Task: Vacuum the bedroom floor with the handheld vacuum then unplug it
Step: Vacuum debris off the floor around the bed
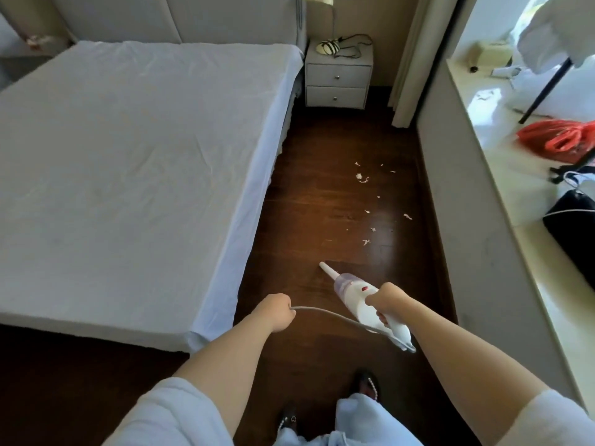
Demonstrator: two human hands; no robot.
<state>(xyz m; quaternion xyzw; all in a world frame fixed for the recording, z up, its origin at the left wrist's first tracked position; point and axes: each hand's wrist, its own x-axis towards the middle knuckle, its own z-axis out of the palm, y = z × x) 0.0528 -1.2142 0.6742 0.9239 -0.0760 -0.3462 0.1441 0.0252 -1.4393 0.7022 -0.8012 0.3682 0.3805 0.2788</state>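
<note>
My right hand (384,300) grips the handle of a white handheld vacuum (354,292) with a clear purple dust cup and a red button. Its narrow nozzle (326,270) points forward and left, just above the dark wooden floor (306,204). My left hand (277,312) holds the vacuum's grey cord (335,317), which runs from that fist to the rear end of the handle. Several white scraps of debris (362,178) lie scattered on the floor ahead of the nozzle, up the aisle.
A bed (128,156) with a pale sheet fills the left side. A white two-drawer nightstand (338,80) closes the far end of the aisle. A raised window ledge (515,188) on the right holds a red bag (560,140) and a black bag (573,233). My feet stand at the bottom.
</note>
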